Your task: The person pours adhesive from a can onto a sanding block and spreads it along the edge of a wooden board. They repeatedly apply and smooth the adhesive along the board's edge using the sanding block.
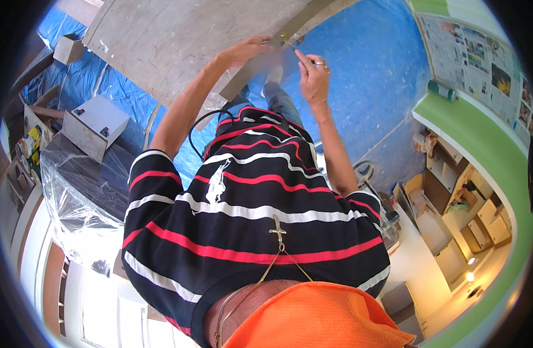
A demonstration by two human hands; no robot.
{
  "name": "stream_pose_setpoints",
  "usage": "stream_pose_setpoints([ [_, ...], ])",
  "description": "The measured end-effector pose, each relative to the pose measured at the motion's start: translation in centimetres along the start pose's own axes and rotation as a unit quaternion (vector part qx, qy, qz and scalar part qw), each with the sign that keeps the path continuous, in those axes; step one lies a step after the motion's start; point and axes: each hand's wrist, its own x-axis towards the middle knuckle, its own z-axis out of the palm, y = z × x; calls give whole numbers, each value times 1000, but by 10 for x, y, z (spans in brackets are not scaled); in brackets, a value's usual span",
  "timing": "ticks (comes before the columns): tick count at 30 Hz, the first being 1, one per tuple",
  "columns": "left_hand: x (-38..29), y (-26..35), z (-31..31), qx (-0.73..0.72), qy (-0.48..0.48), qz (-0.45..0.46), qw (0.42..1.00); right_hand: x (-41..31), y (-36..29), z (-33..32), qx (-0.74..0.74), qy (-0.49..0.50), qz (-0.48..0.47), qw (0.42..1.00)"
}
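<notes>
A large worn wooden panel (175,39) lies ahead of me, its long brownish edge (249,71) facing my body. My left hand (251,50) rests along that edge, fingers near a small brass-coloured piece (284,35). In my right hand (315,78) is a slender hand tool (291,46), pinched between thumb and fingers. Its thin end points at the brass-coloured piece; whether they touch is not clear. The tool's exact kind is too small to tell. A small dark object beside the edge is blurred.
Blue plastic sheeting (358,65) covers the floor. At left, a white cabinet box (97,124) with dark fittings sits on a plastic-wrapped surface (84,187). Newspaper (471,56) covers a surface at right, beside a green ledge (475,113). Open wooden cabinets (445,174) stand beyond.
</notes>
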Motion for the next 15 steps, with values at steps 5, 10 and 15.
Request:
stream_pose_setpoints([
  [5,-25,16,7,-135,26,-158,978,24,26,0,13,5,23,1000],
  [10,-34,18,16,-144,55,-173,973,38,31,16,20,-30,31,999],
  [15,-32,17,24,-173,70,-144,972,49,27,23,44,-77,41,995],
])
